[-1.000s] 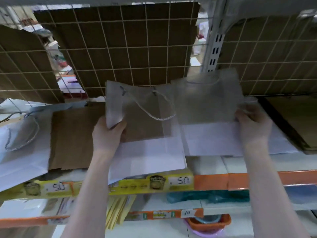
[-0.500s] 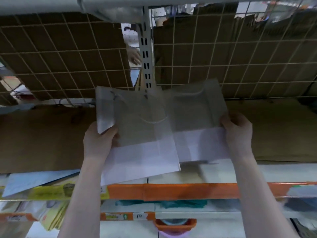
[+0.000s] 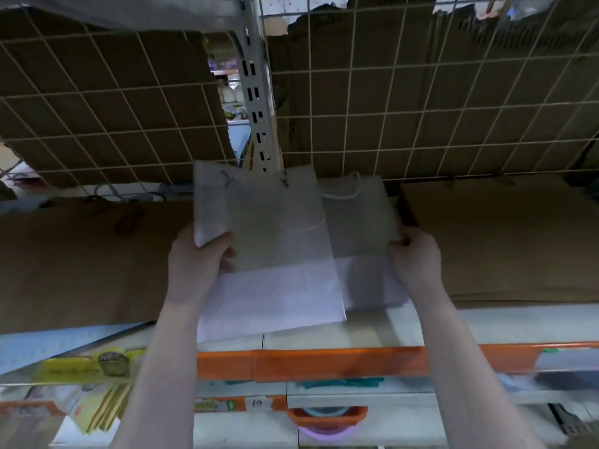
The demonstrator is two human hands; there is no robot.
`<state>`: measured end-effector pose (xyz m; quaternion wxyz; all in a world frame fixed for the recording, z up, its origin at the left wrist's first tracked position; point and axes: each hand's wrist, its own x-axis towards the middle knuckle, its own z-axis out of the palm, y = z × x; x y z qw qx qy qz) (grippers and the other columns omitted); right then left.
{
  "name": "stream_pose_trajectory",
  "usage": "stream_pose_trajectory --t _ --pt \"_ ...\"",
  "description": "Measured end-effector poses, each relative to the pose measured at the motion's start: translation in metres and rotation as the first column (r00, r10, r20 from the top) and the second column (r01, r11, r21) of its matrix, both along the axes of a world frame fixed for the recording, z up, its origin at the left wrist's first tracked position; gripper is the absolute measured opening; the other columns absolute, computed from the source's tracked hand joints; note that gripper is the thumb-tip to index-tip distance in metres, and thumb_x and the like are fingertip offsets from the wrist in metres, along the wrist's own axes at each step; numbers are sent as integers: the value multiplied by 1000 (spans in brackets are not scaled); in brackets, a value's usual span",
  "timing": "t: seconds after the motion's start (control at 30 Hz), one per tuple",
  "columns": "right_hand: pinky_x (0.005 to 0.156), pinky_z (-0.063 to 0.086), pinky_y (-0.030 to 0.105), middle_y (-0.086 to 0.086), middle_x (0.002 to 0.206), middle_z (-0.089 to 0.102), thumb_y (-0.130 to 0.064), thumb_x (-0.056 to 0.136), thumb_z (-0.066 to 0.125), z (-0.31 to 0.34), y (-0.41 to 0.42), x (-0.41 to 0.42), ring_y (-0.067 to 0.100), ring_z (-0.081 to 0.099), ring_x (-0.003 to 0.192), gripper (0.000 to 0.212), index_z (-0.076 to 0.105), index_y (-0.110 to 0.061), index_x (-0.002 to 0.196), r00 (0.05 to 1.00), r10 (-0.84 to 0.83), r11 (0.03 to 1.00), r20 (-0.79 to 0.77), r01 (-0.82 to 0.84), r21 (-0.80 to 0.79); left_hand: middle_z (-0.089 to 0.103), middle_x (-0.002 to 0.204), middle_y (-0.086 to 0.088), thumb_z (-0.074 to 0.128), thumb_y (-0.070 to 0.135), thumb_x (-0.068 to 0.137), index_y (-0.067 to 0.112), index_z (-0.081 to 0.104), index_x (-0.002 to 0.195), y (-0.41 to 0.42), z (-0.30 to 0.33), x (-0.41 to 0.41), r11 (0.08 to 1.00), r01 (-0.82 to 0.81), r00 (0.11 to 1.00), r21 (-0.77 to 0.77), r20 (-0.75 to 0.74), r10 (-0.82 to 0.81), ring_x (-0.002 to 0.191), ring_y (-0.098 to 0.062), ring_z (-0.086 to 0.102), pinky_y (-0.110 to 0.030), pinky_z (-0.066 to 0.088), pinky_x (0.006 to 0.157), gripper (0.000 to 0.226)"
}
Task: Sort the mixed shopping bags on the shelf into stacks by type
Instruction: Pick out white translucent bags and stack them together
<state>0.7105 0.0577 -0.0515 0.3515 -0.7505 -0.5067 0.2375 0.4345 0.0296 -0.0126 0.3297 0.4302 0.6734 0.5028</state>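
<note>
Two flat white paper bags with cord handles are held over the shelf. My left hand grips the left edge of the nearer white bag, thumb on top. My right hand pinches the right edge of the second white bag, which lies partly under the first. A stack of brown paper bags lies flat on the shelf to the left, and another brown stack to the right.
A wire grid backed by brown cardboard closes the rear of the shelf, with a grey slotted upright in the middle. The shelf's orange front edge runs below my arms. A pale blue bag overhangs at lower left.
Both hands have carried the two white bags to the right along the shelf, past the grey upright. The grips look the same; the bags overlap more.
</note>
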Motion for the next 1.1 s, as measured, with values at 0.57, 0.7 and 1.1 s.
stream_pose_trajectory --t 0.57,0.7,1.1 --pt "68 35 29 20 91 57 -8 90 48 -28 2 -5 37 55 86 20 59 4 101 996 0 997 85 -6 73 63 73 -6 59 14 90 15 55 109 2 -6 23 997 72 996 -21 48 -71 42 -5 57 -15 50 49 19" --pt "75 35 28 16 113 62 -12 96 44 -6 -10 8 35 50 110 29 62 -3 116 998 9 988 55 -17 153 63 73 -6 61 17 89 13 60 104 11 -4 33 996 87 993 -38 87 -83 53 -15 59 -30 52 66 16" --pt "73 40 28 12 111 62 -26 98 44 8 -23 26 29 57 99 31 59 -9 119 997 71 990 -15 -69 119 58 77 -3 64 18 86 7 53 112 55 -9 90 978 91 994 -186 70 -79 50 -10 58 -19 46 41 30"
